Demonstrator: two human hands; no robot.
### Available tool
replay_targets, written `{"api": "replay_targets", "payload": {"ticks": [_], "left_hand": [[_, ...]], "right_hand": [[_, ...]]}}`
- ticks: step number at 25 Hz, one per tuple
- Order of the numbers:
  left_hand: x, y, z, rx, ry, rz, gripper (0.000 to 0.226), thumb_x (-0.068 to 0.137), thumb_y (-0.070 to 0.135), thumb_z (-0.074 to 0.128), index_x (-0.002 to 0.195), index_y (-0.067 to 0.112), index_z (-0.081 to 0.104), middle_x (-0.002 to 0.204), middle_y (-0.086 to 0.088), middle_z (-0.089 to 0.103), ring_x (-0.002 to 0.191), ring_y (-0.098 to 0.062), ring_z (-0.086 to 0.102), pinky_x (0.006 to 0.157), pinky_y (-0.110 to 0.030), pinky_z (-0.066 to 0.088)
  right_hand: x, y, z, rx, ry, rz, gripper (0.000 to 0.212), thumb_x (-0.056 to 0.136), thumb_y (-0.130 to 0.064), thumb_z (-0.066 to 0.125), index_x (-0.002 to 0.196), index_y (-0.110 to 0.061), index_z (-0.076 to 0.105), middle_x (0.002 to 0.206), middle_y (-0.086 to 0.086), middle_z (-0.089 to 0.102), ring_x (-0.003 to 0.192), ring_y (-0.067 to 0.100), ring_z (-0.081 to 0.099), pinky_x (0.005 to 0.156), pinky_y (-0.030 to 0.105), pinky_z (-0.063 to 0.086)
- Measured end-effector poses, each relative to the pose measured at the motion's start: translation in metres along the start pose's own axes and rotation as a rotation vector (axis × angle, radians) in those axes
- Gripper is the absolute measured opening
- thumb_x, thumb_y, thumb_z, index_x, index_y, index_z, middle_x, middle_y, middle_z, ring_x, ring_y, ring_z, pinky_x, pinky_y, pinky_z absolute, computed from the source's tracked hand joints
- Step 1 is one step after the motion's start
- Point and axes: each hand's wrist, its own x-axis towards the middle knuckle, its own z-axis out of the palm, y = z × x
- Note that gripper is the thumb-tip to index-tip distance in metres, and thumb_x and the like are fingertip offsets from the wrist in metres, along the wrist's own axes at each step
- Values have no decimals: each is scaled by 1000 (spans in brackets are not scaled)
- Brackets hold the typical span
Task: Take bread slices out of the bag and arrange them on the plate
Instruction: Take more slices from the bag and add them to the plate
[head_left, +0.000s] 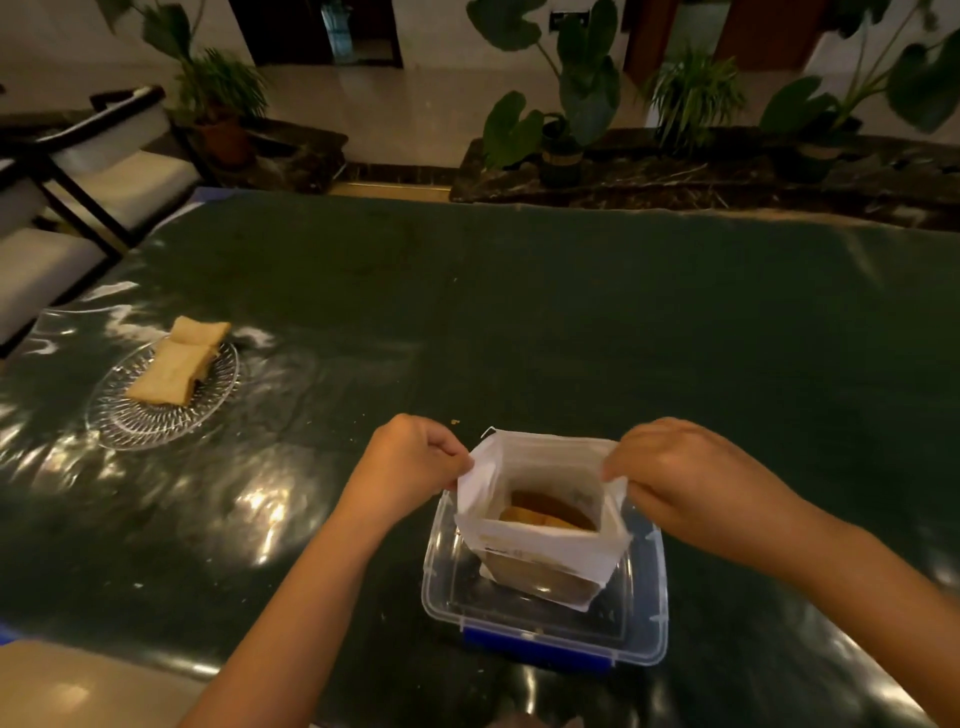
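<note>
A white bread bag (545, 540) stands upright inside a clear plastic container (441, 587) near the table's front edge. Its mouth is pulled wide, and brown bread (545, 512) shows inside. My left hand (410, 462) pinches the bag's left rim. My right hand (685, 473) pinches the right rim. To the far left lies a clear glass plate (130, 426) with two bread slices on it: one slice (169, 376) towards me, another slice (200, 331) behind it and partly overlapped.
The dark green table (519, 322) is glossy with light glare. The container has a blue clip (535, 649) on its near side. Chairs (104, 156) stand beyond the table's left corner. Potted plants (571, 104) line a ledge behind the table.
</note>
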Motion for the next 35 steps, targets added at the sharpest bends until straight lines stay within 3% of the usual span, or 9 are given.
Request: {"api": "replay_targets", "payload": {"ticks": [3,8,12,16,19,22,27,31,35], "left_hand": [[-2,-1,2,6,-11,42,25,75,17,71,55,30,68,56,10,68,54,5,62,53,-16,45],[-6,-1,3,23,-23,104,20,78,19,70,61,30,67,62,12,68,59,6,63,51,-9,43],[-14,-3,4,-40,-68,115,14,79,17,68,67,24,69,65,7,71,61,2,66,59,-14,47],[-22,-1,7,-86,-111,117,19,79,15,68,65,27,67,65,8,71,62,1,67,60,-14,48],[-25,-1,8,-60,-100,153,20,79,14,69,63,27,67,61,10,69,59,2,66,54,-10,47],[-27,-3,7,-46,-97,165,16,78,13,69,66,24,69,60,11,68,58,2,66,52,-5,46],[-30,-9,6,-44,-90,136,17,77,14,69,65,25,68,56,14,66,56,5,64,51,-8,44],[-31,-6,10,-30,-91,138,18,78,17,70,65,28,67,61,12,67,60,3,65,57,-10,43],[-31,-6,12,-45,-95,126,15,78,17,69,66,26,68,62,10,68,62,-1,66,59,-13,45]], "right_hand": [[41,-35,5,217,-122,85,25,87,-23,53,109,-22,63,106,2,66,93,17,61,84,35,54],[86,-46,40,30,-511,330,42,82,-33,63,120,-18,53,118,8,60,105,24,56,97,39,45],[71,-37,59,-96,-617,298,35,78,-40,64,106,-20,57,103,3,62,91,19,54,87,34,46],[56,-24,66,-91,-718,334,46,66,-49,70,104,-27,56,96,-6,61,87,15,55,74,27,45],[64,-8,63,26,-772,308,60,62,-47,74,115,-29,53,106,-6,59,95,16,54,83,32,47],[68,-1,68,131,-743,249,65,65,-45,74,123,-32,47,118,-6,57,104,18,53,90,35,48],[51,0,98,185,-494,214,41,74,-41,67,111,-27,56,108,-5,62,90,11,56,69,20,44],[46,6,106,181,-372,267,31,75,-48,65,98,-28,60,100,-6,65,86,11,58,76,27,51],[48,5,116,175,-360,244,32,78,-44,63,106,-30,57,110,-6,63,93,13,57,84,30,50]]}}
